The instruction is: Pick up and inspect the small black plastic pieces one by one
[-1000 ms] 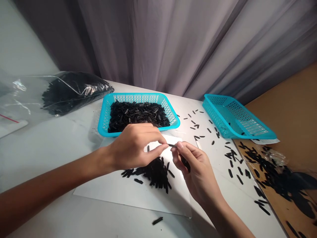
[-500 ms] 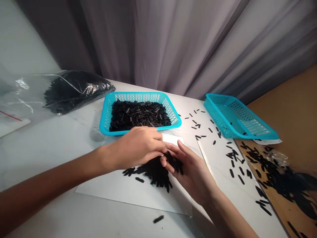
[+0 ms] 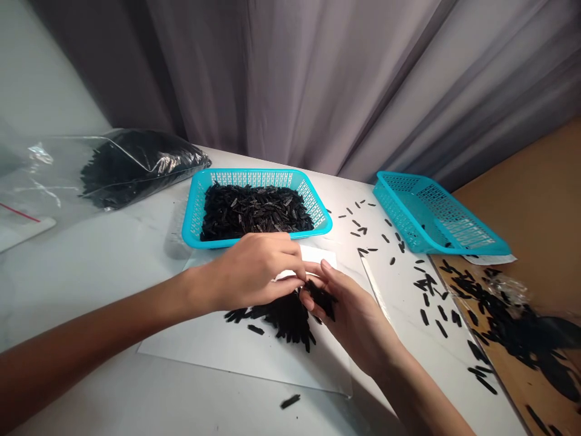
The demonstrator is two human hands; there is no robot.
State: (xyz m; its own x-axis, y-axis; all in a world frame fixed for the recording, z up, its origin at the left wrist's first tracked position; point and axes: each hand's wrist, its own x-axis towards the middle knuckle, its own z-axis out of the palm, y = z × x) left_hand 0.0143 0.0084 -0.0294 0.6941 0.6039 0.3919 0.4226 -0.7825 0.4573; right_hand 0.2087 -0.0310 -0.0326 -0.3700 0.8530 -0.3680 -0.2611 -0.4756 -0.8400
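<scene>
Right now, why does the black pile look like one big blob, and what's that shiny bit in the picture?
In the head view, the black pieces in the pile run together because they are so dark, showing little detail; the shiny bit is glare on the plastic bag; also in that view, the blue basket casts a soft shadow on the white table.

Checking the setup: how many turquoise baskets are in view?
2. One turquoise plastic basket sits near the table's far edge, filled with black pieces. The other sits to its right, nearly empty. Any more could be out of frame.
</scene>
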